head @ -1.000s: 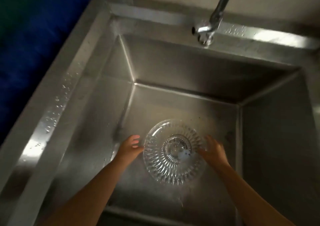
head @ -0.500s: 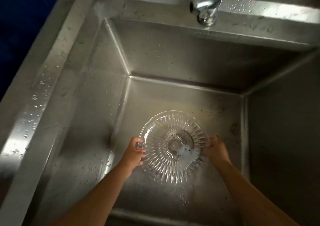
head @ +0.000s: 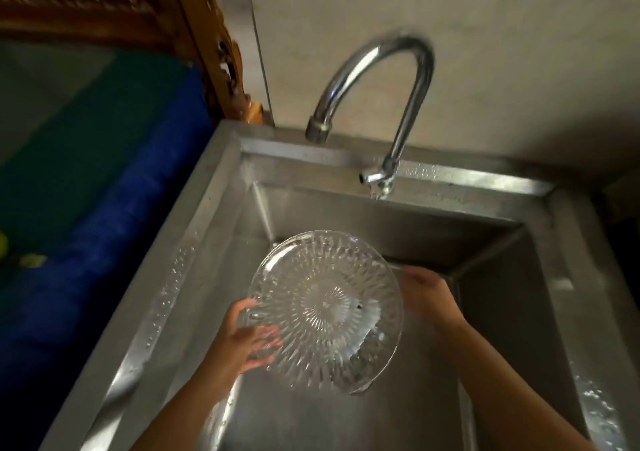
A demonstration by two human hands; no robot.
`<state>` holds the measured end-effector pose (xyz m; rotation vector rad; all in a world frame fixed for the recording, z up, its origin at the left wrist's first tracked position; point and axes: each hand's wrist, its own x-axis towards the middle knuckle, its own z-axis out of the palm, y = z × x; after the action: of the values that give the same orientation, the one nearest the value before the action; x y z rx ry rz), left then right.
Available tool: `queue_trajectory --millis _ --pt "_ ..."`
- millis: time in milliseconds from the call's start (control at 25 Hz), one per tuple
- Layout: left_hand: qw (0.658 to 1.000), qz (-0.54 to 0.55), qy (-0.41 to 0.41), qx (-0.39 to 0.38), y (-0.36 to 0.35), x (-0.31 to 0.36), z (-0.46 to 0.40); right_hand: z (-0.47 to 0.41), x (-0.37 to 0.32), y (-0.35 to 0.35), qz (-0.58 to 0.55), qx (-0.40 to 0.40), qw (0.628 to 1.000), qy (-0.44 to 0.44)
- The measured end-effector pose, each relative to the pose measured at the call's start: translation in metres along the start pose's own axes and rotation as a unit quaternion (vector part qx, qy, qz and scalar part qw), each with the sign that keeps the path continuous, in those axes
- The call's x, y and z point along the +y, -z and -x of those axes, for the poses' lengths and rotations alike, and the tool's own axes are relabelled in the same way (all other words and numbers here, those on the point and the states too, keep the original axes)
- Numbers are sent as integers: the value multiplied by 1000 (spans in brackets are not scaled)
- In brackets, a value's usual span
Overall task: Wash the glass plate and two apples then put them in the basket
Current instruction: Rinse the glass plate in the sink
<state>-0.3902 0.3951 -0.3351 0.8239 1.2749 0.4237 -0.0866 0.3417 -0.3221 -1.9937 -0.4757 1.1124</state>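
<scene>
A clear glass plate (head: 325,307) with a ribbed, cut pattern hangs tilted above the steel sink (head: 207,242), lifted off the bottom. My left hand (head: 242,341) grips its lower-left rim, fingers spread under the glass. On the opposite side, my right hand (head: 426,294) holds the right rim. The curved chrome tap (head: 388,80) stands behind the plate; no water stream shows from its spout. No apple and no basket can be made out.
The sink's rim is dotted with water drops on the left and right edges. A blue and green surface (head: 86,191) lies left of the sink, with a small yellow-green thing (head: 3,244) at the frame's edge. Carved wooden furniture (head: 194,35) stands behind it, against a plain wall.
Both hands closed on the plate's rim and raised it off the sink bottom toward the tap. My head tilted up, bringing the tap and wall into view.
</scene>
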Motion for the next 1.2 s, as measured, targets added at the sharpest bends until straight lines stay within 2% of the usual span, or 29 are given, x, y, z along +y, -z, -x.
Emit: queue_trajectory --millis 80,200,360,520,600,640,680,720,760,800,840,880,960,1040,1120,1200 --pt "999 31 -17 19 7 11 13 2 -45 2 -104 -16 994 -9" --pt "996 69 -31 38 12 25 28 7 -107 -8 -338 -105 932 -76" --pt "995 70 -56 45 12 42 36 11 -147 -25 -400 -122 902 -109" --pt "996 52 -57 42 10 46 40 4 -165 -30 -390 -76 913 -96" --pt "997 48 -47 33 7 46 39 -6 -179 -28 -385 -83 916 -71" --pt "997 50 -43 27 6 45 38 -9 -182 -26 -351 -88 931 -41" --pt "998 53 -37 20 4 44 38 -9 -178 -25 -254 -83 964 5" --pt "998 54 -30 14 2 43 38 -7 -165 -24 -111 -73 989 57" --pt "998 53 -25 9 0 43 39 -2 -145 -23 35 -64 993 96" --pt "999 49 -22 3 -1 44 41 1 -117 -23 156 -68 977 125" --pt "999 41 -22 0 -3 50 44 5 -91 -21 200 -86 970 111" --pt "999 22 -28 4 -3 58 45 10 -71 -21 161 -98 980 65" --pt "995 -62 -72 38 2 85 47 14 -47 -24 -9 -92 995 -34" --pt "964 -203 -161 65 8 120 51 21 -34 -40 -93 -109 988 -60" --pt "899 -349 -253 76 13 151 59 32 -30 -64 -154 -136 976 -77" --pt "841 -423 -322 103 19 173 63 40 -37 -83 -183 -138 972 -59"
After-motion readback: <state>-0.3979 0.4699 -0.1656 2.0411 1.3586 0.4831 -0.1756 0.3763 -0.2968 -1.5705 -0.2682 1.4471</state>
